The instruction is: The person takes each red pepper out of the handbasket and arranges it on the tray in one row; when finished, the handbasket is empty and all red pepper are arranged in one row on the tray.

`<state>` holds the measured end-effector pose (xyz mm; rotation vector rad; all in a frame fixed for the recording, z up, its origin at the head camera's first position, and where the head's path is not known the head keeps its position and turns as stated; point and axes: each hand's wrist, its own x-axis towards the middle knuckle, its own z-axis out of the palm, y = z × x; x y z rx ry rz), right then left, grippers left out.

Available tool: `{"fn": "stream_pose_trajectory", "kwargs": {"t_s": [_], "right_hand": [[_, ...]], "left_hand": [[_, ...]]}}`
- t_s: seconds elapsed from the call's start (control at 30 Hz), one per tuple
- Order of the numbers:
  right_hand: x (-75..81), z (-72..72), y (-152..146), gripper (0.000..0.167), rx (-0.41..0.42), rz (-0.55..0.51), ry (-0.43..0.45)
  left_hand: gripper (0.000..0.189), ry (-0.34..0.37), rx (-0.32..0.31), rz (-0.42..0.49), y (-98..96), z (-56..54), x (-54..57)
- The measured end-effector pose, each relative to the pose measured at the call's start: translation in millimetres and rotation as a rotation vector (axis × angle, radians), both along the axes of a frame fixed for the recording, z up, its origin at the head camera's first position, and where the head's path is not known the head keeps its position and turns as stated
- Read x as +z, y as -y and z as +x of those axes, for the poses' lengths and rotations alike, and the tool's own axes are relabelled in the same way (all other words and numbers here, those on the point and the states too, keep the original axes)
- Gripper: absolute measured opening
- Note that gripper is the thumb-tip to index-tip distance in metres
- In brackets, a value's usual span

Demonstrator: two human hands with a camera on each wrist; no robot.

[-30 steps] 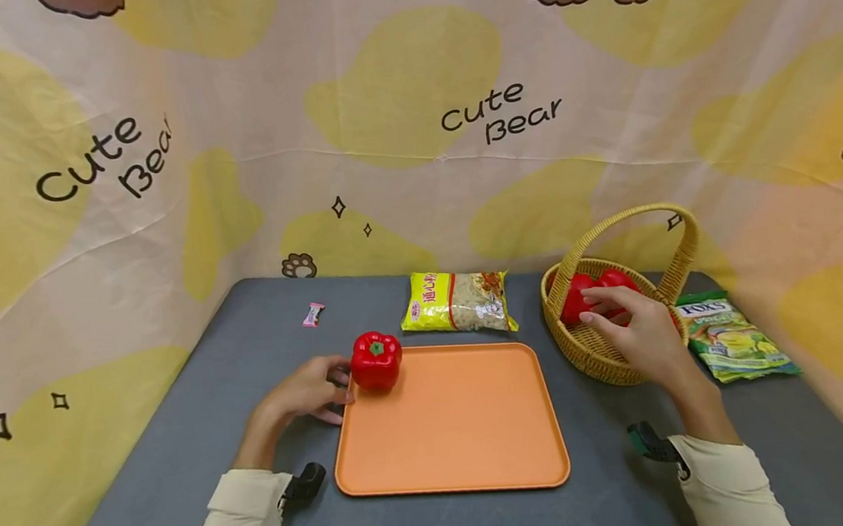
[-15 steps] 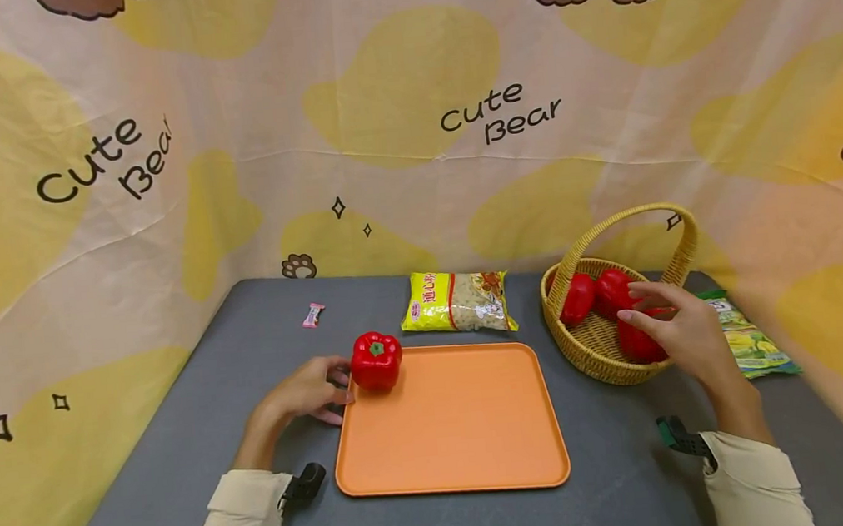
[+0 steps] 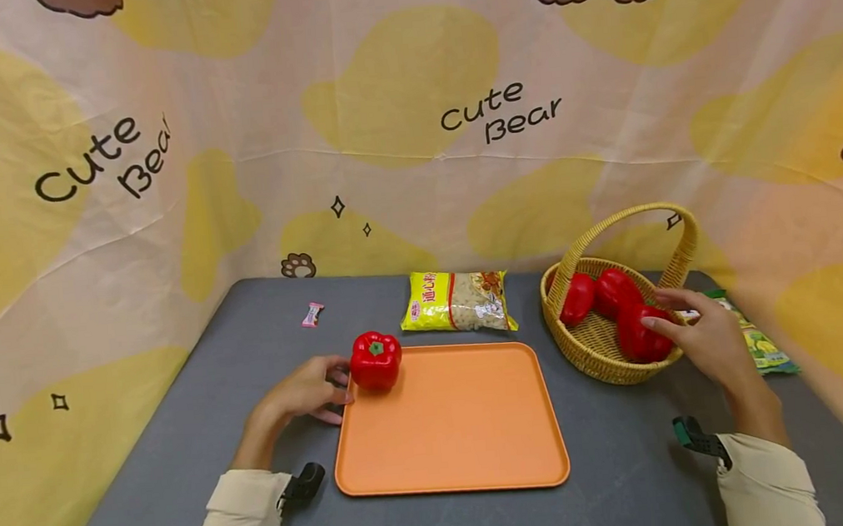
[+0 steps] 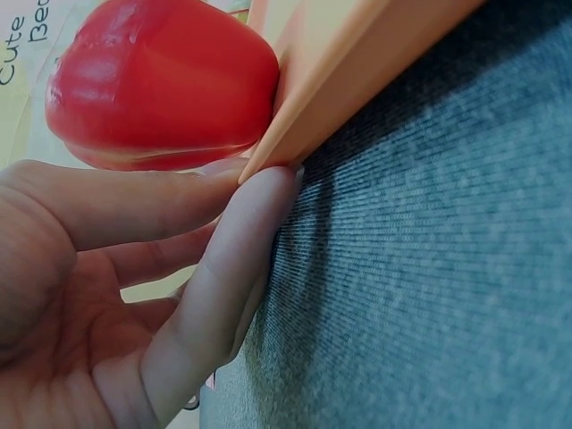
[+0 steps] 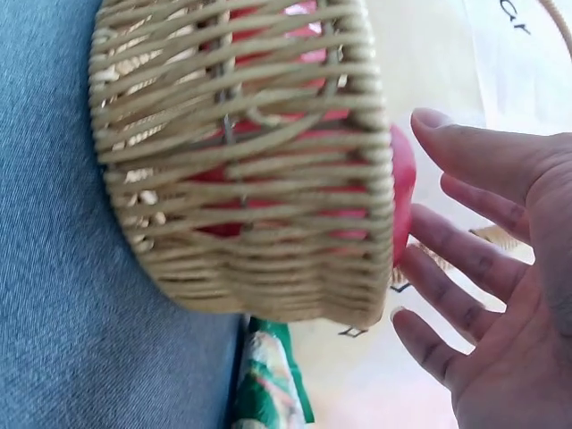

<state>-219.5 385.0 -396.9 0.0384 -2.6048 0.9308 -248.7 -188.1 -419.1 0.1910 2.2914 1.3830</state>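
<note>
My left hand [image 3: 299, 393] pinches the left rim of an orange tray [image 3: 451, 427]; the left wrist view shows thumb and fingers on either side of that rim [image 4: 357, 76]. A red bell pepper [image 3: 376, 360] with a green stem stands upright in the tray's far left corner, close to those fingers. My right hand [image 3: 723, 349] is at the right rim of a wicker basket [image 3: 602, 371], fingers spread around the near red bell pepper [image 3: 642, 336] inside. In the right wrist view the thumb is apart from that pepper; whether the fingertips touch it I cannot tell.
Two more red peppers [image 3: 615, 292] lie farther back in the basket, under its tall arched handle [image 3: 631, 211]. A yellow pasta bag [image 3: 458, 301] lies behind the tray, with a small pink candy [image 3: 312, 314] to the left. A green snack bag [image 3: 763, 346] is partly hidden behind my right hand.
My right hand has moved right and toward me, from over the basket to its right rim, uncovering the near pepper and covering more of the green bag. The left hand and tray stay still.
</note>
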Motion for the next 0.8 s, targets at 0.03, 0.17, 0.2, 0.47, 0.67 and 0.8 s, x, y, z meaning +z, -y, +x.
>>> {"fn": "stream_pose_trajectory", "kwargs": {"t_s": [0.03,0.17,0.2,0.47,0.67,0.8], "right_hand": [[-0.7,-0.2,-1,0.056,-0.002,0.006,0.007],[-2.3,-1.1,-7,0.06,0.013,0.005,0.054],[-2.4,-1.2,-8,0.061,0.019,-0.002,0.07],[-3.6,-3.0,-14,0.07,0.047,0.001,0.206],[-4.6,-3.3,-11,0.062,0.046,0.014,0.198],[-4.2,-4.3,-8,0.056,0.048,0.037,0.185]], "left_hand": [[0.062,0.0,0.001,-0.001,0.0,-0.1,0.1],[0.062,0.002,0.011,-0.003,-0.4,-0.5,0.5],[0.062,0.002,0.012,-0.003,-0.4,-0.6,0.5],[0.063,0.004,0.008,-0.004,-0.2,-1.1,-0.1],[0.062,0.007,0.007,-0.011,-0.5,-2.2,-1.1],[0.062,0.01,0.014,-0.011,-0.1,-2.6,-1.9]]}}
